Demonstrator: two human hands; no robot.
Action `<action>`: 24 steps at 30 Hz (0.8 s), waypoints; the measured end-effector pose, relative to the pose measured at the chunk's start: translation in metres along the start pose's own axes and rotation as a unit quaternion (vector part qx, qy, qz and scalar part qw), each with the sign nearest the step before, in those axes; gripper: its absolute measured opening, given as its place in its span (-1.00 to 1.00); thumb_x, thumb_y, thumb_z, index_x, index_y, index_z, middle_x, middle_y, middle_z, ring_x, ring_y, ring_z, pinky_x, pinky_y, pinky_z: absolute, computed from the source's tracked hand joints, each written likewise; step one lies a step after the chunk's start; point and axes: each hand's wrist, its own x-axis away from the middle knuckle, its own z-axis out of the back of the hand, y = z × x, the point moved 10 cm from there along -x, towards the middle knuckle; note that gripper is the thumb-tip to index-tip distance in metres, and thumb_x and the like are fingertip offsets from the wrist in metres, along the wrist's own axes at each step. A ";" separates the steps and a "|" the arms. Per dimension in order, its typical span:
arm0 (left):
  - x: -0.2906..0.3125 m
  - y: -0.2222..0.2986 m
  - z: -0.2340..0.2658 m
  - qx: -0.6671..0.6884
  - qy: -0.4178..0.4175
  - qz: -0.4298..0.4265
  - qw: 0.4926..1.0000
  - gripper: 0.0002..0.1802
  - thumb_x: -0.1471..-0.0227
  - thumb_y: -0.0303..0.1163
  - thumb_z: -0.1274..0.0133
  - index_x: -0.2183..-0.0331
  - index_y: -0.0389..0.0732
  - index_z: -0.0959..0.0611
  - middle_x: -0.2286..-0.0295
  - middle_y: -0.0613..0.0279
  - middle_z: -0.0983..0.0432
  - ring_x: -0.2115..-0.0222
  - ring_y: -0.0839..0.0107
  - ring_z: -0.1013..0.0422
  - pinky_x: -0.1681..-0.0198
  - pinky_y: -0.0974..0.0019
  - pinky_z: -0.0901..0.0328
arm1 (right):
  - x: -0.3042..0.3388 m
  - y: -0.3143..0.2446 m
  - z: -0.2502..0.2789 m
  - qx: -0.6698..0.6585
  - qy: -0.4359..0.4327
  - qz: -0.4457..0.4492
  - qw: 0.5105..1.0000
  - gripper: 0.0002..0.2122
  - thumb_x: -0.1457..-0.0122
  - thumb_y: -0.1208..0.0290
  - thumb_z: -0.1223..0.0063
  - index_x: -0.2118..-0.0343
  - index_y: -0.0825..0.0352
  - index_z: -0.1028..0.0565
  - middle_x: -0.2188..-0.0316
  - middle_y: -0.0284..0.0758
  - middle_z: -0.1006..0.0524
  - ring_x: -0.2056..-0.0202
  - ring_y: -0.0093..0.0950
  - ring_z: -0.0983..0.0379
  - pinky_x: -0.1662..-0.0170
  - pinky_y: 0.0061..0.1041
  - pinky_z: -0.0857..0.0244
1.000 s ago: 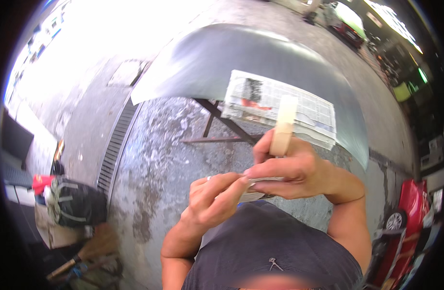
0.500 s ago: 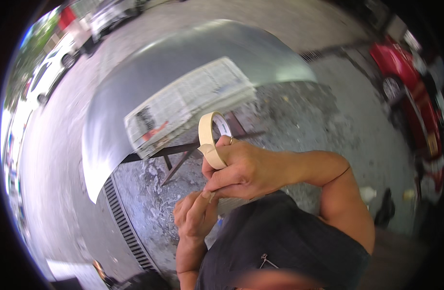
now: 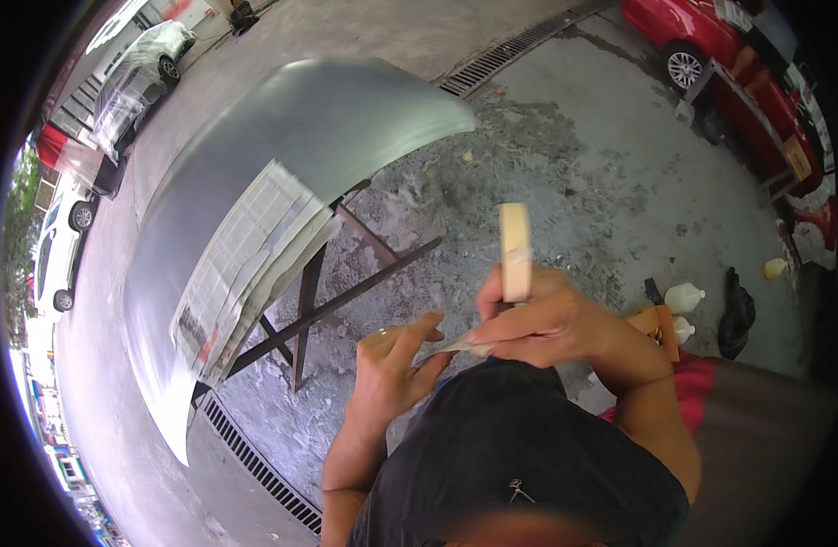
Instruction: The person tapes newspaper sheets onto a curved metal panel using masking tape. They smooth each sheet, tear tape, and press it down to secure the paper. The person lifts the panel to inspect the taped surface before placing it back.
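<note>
Right of the frame's centre, the right hand [image 3: 548,319] grips a cream, ring-shaped roll of paper tape [image 3: 516,251] on edge and pinches a thin, pale strip [image 3: 462,344]. The left hand [image 3: 388,369], wearing a ring, has its thumb and forefinger parted near the strip's tip; whether they touch, I cannot tell. Folded grey-white newspaper sheets [image 3: 255,246] lie on a curved, silvery-grey metal panel [image 3: 300,118], left.

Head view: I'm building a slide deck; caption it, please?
Right hand holding a tape roll, left hand nearby, newspaper on a grey panel.
</note>
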 end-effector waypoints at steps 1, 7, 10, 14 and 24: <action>-0.017 -0.004 -0.026 0.009 -0.026 0.005 1.000 -0.55 0.07 -0.48 -0.40 0.09 -0.29 -0.67 0.41 0.07 -0.69 0.47 0.11 -0.64 0.40 0.17 -0.50 | 0.012 0.016 0.032 -0.007 0.018 -0.012 1.000 -0.75 0.07 0.52 -0.48 0.27 0.21 -0.71 0.31 -0.36 -0.53 0.29 -0.36 -0.46 0.24 -0.37 -0.36; -0.092 -0.033 -0.150 0.077 -0.154 0.052 0.984 -0.79 -0.04 -0.41 -0.35 0.27 -0.29 -0.74 0.47 0.09 -0.68 0.45 0.11 -0.63 0.37 0.14 -0.49 | 0.065 0.075 0.205 0.012 0.130 -0.046 0.990 -0.72 0.24 0.61 -0.44 0.35 0.29 -0.73 0.37 -0.31 -0.49 0.39 -0.47 -0.37 0.31 -0.42 -0.22; -0.119 -0.052 -0.189 0.087 -0.175 0.072 0.978 -0.75 -0.04 -0.38 -0.34 0.23 -0.28 -0.73 0.41 0.07 -0.68 0.41 0.08 -0.63 0.34 0.13 -0.49 | 0.055 0.087 0.268 0.051 0.135 0.001 0.990 -0.73 0.22 0.63 -0.44 0.35 0.33 -0.73 0.40 -0.32 -0.51 0.46 -0.49 -0.42 0.41 -0.48 -0.27; -0.145 -0.079 -0.226 0.070 -0.182 0.112 0.974 -0.47 0.01 -0.29 -0.38 0.00 -0.25 -0.65 0.08 -0.03 -0.61 0.14 0.03 -0.58 0.18 0.09 -0.47 | 0.021 0.117 0.325 0.067 0.119 0.034 0.990 -0.79 0.22 0.59 -0.41 0.41 0.34 -0.70 0.42 -0.28 -0.48 0.45 -0.48 -0.40 0.41 -0.50 -0.23; -0.262 -0.178 -0.394 0.304 -0.203 0.111 0.924 -0.54 -0.07 -0.31 -0.31 -0.01 -0.24 -0.69 0.12 -0.03 -0.66 0.11 0.01 -0.57 0.05 0.10 -0.44 | -0.101 0.220 0.372 0.168 -0.001 0.090 0.982 -0.73 0.29 0.30 -0.31 0.47 0.32 -0.68 0.49 -0.32 -0.42 0.48 -0.41 -0.23 0.35 -0.36 -0.06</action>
